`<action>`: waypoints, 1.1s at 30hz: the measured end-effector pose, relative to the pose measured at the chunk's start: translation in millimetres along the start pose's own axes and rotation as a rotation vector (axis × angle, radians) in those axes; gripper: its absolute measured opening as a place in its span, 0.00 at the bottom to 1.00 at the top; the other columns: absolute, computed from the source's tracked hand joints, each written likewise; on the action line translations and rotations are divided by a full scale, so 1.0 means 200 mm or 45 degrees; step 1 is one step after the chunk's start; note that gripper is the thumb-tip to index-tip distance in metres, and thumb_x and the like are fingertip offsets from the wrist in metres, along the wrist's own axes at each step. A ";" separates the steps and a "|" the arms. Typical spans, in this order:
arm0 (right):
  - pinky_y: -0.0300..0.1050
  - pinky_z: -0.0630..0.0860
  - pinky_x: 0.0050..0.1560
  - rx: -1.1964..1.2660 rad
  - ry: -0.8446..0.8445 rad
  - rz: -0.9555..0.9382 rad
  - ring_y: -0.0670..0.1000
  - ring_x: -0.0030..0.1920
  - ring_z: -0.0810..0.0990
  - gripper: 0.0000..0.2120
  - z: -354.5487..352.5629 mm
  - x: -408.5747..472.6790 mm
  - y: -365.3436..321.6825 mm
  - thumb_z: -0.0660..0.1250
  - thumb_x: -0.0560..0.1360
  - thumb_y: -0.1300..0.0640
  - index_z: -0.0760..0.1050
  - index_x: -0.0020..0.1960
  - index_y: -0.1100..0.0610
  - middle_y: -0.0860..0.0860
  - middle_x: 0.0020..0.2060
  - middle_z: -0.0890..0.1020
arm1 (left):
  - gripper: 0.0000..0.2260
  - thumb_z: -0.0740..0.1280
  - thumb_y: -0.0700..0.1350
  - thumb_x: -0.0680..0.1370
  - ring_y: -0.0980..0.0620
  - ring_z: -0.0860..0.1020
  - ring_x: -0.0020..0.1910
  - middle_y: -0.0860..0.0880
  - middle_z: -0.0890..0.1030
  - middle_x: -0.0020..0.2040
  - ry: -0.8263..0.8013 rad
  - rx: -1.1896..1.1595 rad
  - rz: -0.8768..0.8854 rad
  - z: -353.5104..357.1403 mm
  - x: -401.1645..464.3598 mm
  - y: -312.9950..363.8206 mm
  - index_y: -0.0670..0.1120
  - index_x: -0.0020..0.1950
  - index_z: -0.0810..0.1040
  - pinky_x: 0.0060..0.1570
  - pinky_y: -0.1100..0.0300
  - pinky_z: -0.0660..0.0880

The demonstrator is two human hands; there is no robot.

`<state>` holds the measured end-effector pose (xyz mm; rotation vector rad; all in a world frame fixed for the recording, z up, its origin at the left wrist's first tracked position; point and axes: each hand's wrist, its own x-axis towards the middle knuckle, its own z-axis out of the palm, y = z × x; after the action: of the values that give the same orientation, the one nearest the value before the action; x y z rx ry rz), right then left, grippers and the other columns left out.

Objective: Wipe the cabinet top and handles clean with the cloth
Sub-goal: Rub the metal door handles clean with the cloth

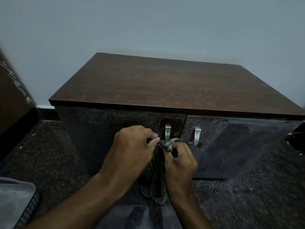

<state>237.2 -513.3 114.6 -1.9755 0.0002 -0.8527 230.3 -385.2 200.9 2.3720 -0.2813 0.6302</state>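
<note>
A low dark cabinet stands against the wall, with a brown wooden top [161, 85] and two dark doors. Each door carries a metal handle: the left handle [167, 131] and the right handle [196, 135]. A striped dark cloth [154, 177] is looped around the lower end of the left handle and hangs down toward the floor. My left hand [133, 146] pinches the cloth just left of that handle. On the handle's right side, my right hand [180, 160] grips the cloth's other part. The lower end of the left handle is hidden by the cloth.
A brown piece of furniture [11, 96] stands at the far left. Light grey fabric [13, 200] lies at the lower left corner. Something dark [297, 138] juts in at the right edge. The floor [49, 154] is dark and speckled. A pale blue wall [148, 25] rises behind.
</note>
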 end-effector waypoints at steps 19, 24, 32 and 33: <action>0.54 0.80 0.53 0.636 -0.440 0.784 0.59 0.51 0.85 0.17 -0.12 0.11 -0.10 0.58 0.84 0.52 0.82 0.49 0.60 0.60 0.47 0.85 | 0.04 0.77 0.45 0.69 0.57 0.81 0.38 0.54 0.84 0.39 -0.020 0.060 -0.016 0.03 0.02 -0.02 0.49 0.43 0.86 0.42 0.69 0.73; 0.62 0.78 0.56 0.584 -0.313 0.704 0.62 0.50 0.82 0.16 -0.10 0.12 -0.10 0.59 0.84 0.53 0.82 0.43 0.53 0.62 0.49 0.82 | 0.04 0.77 0.45 0.70 0.60 0.80 0.38 0.55 0.84 0.38 -0.003 0.056 -0.014 0.02 0.02 -0.02 0.49 0.43 0.86 0.42 0.76 0.66; 0.64 0.77 0.63 0.896 -0.401 1.048 0.66 0.57 0.82 0.16 -0.13 0.16 -0.17 0.59 0.84 0.55 0.81 0.55 0.64 0.66 0.51 0.84 | 0.04 0.76 0.45 0.71 0.59 0.81 0.38 0.54 0.83 0.39 0.006 0.058 0.017 0.00 0.02 0.00 0.48 0.44 0.85 0.40 0.70 0.72; 0.64 0.77 0.63 0.918 -0.385 1.046 0.66 0.57 0.82 0.16 -0.13 0.16 -0.17 0.58 0.84 0.55 0.81 0.55 0.64 0.66 0.52 0.84 | 0.04 0.76 0.45 0.71 0.59 0.81 0.38 0.54 0.83 0.39 0.010 0.058 0.025 0.00 0.02 0.00 0.48 0.45 0.85 0.41 0.71 0.72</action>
<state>235.7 -525.5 167.0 -1.2157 0.2721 0.0138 234.4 -385.4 202.8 2.4123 -0.2901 0.6614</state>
